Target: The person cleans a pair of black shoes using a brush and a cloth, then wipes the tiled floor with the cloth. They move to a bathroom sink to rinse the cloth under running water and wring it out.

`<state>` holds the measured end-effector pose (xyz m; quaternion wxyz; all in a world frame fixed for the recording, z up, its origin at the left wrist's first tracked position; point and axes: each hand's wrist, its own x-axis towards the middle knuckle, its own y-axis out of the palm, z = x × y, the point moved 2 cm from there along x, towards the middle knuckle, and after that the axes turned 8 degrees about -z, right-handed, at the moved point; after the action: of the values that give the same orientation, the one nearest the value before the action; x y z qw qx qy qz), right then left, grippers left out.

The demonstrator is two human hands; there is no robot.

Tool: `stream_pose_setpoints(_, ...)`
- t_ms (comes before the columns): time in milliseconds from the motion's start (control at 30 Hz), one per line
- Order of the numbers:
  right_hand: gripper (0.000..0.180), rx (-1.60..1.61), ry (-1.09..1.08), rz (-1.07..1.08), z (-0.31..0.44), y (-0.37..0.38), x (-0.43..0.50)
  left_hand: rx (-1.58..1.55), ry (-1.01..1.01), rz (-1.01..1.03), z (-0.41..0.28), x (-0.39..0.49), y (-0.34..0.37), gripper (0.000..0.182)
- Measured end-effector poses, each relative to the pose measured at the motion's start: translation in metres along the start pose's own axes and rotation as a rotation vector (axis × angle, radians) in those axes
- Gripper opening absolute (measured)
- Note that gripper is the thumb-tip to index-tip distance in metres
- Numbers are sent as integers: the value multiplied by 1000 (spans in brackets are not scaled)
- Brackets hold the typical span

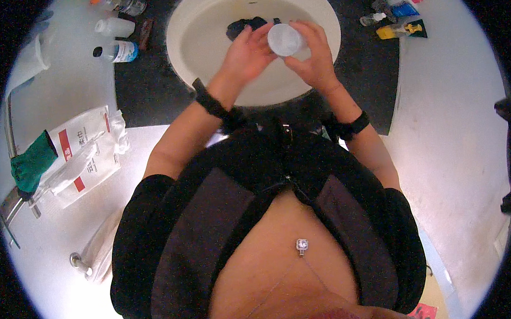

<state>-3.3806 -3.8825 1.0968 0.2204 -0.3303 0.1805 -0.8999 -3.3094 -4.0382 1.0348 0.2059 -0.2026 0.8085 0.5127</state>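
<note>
Over the sink basin, my right hand (317, 52) grips a round, whitish, translucent object (285, 40), possibly a cup or jar, with the thumb below and the fingers above its edge. My left hand (250, 56) is just left of it, palm turned inward and thumb raised. Its fingertips reach the object's side and are partly hidden, so I cannot tell whether they press on it. Behind my hands, a bunched dark cloth (244, 28) lies in the cream oval sink (189, 73).
A dark countertop (145, 96) surrounds the sink. Several bottles, including a clear one with a blue base (116, 51), stand on the left. Tubes and a small bottle (372, 19) lie on the right. At left hang a green cloth (34, 161) and a tissue bag (86, 144).
</note>
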Motion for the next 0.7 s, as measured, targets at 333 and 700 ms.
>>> stream_pose_setpoints(333,64,-327,-373,145,21,26,16,-267,-1,-89,4,8,-5,44)
stream_pose_setpoints(700,74,-183,-25,188,9,14,7,-265,48,-206,10,13,3,45)
